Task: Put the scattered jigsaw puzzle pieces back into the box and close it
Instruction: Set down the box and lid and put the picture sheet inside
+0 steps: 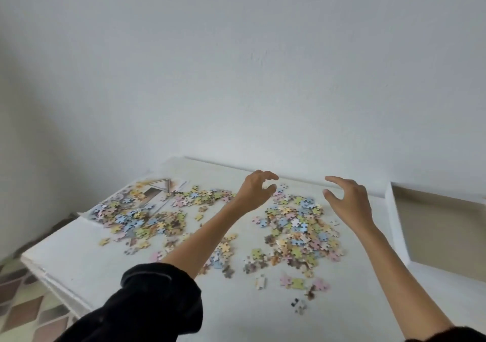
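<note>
**Barely begun: pieces all out, box empty**

The fingers [271, 176] of the left hand [256, 193] are half-curled in a loose claw, thumb apart from them, holding nothing. The fingers [336, 180] of the right hand [348, 201] are spread wider, also bare. Both hands hover over the far edge of the scatter, as if to rake pieces together.

Under and between the hands lie the jigsaw puzzle pieces [297, 232]. One thick patch lies below the right hand, and a second patch [136, 219] sits off to the left. Loose strays trail toward the near edge of the tabletop [79, 252]. The left patch partly covers a printed sheet [157, 191]; whether that is the lid or a picture guide I cannot tell.

The box [395, 220] stands open at the right, apart from the pieces, and the part of its brown floor that shows is bare.

By my judgement nothing is packed yet. All the gathering, the transfer into the box and the closing are still to do, and no lid is plainly in view.
</note>
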Available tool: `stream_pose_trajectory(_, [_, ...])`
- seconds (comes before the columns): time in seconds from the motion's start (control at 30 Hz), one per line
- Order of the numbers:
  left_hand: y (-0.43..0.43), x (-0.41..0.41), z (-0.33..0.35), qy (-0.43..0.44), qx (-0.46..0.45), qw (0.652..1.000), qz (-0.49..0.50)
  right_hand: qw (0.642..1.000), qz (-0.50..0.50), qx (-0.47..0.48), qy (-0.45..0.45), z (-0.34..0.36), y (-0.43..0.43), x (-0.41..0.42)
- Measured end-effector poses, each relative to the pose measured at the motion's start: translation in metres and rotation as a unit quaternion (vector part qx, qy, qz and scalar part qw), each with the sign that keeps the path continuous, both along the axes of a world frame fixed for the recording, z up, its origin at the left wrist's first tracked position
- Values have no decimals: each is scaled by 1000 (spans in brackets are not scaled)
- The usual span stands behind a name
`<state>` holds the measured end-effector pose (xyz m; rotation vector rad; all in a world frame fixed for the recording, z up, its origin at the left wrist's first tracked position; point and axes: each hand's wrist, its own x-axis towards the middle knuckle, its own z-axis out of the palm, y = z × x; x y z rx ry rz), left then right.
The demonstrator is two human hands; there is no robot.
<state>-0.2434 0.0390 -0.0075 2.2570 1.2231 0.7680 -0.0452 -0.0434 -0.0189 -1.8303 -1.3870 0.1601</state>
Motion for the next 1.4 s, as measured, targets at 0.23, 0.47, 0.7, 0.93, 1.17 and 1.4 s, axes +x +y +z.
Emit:
stream_pose_trajectory(0.23, [44,-162,-9,5,4,997,80,996,82,-20,8,-10,65,-151])
stream_pose_trajectory(0.47, [68,-263,-26,15,-3,989,147,983,169,-68,8,-34,109,-253])
stream_pose_trajectory(0.7, [108,-336,-60,30,-56,966,251,960,244,-121,-59,-53,161,-312])
stream_pose_trajectory(0.93, [163,-361,-75,148,-132,946,255,942,223,-198,-153,-73,215,-338])
stream_pose_trajectory(1.17, [183,-353,-87,157,-125,944,260,936,205,-224,-181,-90,229,-339])
stream_pose_trajectory(1.4, [184,-353,-81,92,6,956,280,943,201,-208,-163,-92,231,-337])
